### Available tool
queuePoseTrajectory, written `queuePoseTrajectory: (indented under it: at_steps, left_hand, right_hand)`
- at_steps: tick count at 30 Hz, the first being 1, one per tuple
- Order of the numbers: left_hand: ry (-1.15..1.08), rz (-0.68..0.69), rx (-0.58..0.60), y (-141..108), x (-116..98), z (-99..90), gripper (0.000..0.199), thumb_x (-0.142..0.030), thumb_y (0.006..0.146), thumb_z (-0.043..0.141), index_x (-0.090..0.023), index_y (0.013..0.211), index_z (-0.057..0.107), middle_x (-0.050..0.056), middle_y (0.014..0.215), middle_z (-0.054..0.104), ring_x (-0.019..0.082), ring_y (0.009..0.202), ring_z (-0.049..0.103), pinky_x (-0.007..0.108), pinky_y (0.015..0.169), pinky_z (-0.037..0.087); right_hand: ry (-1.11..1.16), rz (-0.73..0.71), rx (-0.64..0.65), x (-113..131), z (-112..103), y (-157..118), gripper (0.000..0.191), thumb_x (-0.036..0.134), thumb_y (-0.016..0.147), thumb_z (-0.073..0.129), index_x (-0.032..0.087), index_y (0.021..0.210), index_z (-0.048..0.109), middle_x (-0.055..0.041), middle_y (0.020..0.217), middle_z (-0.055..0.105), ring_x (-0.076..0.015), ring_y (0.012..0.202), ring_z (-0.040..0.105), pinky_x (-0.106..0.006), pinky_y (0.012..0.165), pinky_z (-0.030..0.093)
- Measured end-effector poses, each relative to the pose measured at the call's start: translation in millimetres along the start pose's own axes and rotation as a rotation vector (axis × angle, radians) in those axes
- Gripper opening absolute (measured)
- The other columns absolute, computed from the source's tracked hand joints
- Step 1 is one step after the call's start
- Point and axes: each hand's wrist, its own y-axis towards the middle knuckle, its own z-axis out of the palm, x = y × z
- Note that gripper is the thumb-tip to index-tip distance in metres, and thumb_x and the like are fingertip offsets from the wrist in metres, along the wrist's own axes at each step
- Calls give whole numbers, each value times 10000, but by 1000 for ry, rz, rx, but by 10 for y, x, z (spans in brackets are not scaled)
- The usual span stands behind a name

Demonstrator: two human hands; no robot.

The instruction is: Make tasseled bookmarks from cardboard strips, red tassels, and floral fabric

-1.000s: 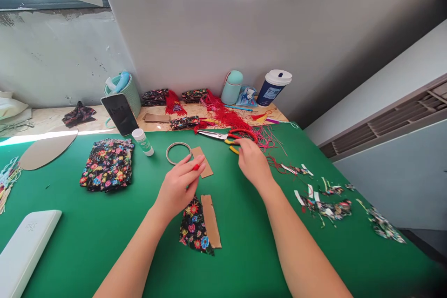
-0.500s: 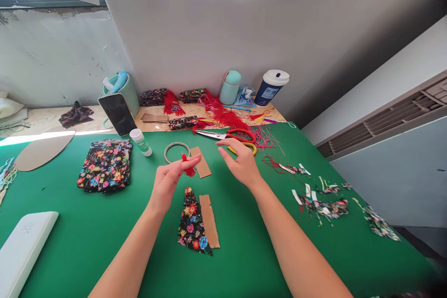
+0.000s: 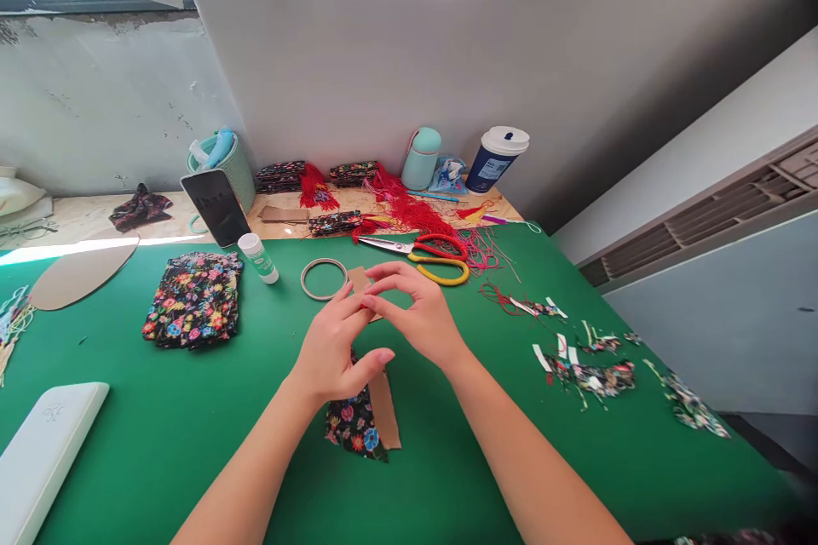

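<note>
My left hand (image 3: 329, 349) is palm down over the middle of the green mat, thumb held apart and fingers bent together. At its fingertips my right hand (image 3: 420, 313) closes in a pinch. Whatever lies between the fingers is mostly covered; the red tassel seen in the left hand earlier is hidden there. Under the hands is a flowered black fabric piece (image 3: 354, 426) beside a cardboard strip (image 3: 385, 417). Beyond the fingers, a second cardboard piece (image 3: 359, 278) shows partly, next to a thin ring (image 3: 305, 277).
Scissors (image 3: 440, 258) with red and yellow handles lie ahead. At left are a glue stick (image 3: 259, 259), stacked flowered fabric (image 3: 193, 301), a leaning phone (image 3: 216, 206) and a white power bank (image 3: 54, 451). Fabric scraps (image 3: 594, 379) lie right; a cup (image 3: 495, 162) stands behind.
My right hand has moved left and down to meet my left hand's fingers. The left hand has turned palm down, and the red tassel is now out of sight.
</note>
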Motion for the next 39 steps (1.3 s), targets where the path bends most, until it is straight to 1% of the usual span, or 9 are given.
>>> queuePoseTrajectory:
  at_steps: [4,9,11,14,18,23,26,34,39]
  left_hand:
    - [-22,-49,-38,0,-23,-7,295,-359,812,565,-220,1042,686,83,1178,638,291,1112,554,418,1038,321]
    - [-341,-225,-127,27,15,-71,302,-414,831,520,-182,692,656,84,1107,665,284,1023,581,389,927,392]
    - [-551,-256,-158,50,57,-93,256,-411,820,539,-184,741,629,79,1074,679,274,1029,584,389,925,398]
    - [-723,-312,-141,81,96,-107,250,-370,784,617,-198,964,633,74,1059,688,255,1044,594,385,930,410]
    - [-668,-425,-49,99,60,-83,313,-329,729,698,-179,1003,679,58,912,706,221,883,632,340,819,459]
    - [-546,-484,75,109,18,-53,307,-343,757,670,-151,992,716,44,825,683,158,763,568,275,724,428]
    - [-462,-486,74,117,25,-50,292,-366,771,647,-141,933,739,35,760,665,127,686,506,250,656,392]
    - [-482,-530,62,143,-2,-16,256,-350,749,662,-145,876,750,11,679,622,112,662,476,240,655,383]
    - [-581,-614,-20,139,48,7,307,-382,721,695,-131,893,740,52,746,680,140,702,571,267,693,430]
  right_hand:
    - [85,6,35,-40,-20,28,76,311,786,661,253,762,703,-32,924,689,-196,906,630,-366,866,489]
    - [163,14,59,-39,-91,88,116,343,795,651,243,798,709,-36,886,705,-198,889,636,-369,860,487]
    - [153,3,77,-23,-115,101,131,360,790,655,242,782,710,-39,886,699,-199,887,631,-368,854,484]
    - [124,-39,126,-3,-130,101,126,354,795,652,245,774,711,-40,931,679,-193,919,617,-355,868,473]
    - [99,-56,181,3,-118,85,107,320,810,638,240,805,710,-42,965,655,-185,934,609,-339,858,477]
    - [57,-51,196,5,-105,79,108,283,817,626,214,798,706,-52,958,652,-181,922,610,-330,846,482]
    - [56,-37,207,-1,-106,80,113,272,825,612,210,802,704,-53,962,651,-177,927,610,-323,843,486]
    - [53,-5,222,-10,-68,73,135,301,823,607,207,784,696,-54,958,648,-176,906,613,-315,804,510]
    - [96,45,148,-72,-136,110,224,369,822,595,200,958,649,-59,978,654,-175,864,637,-318,776,525]
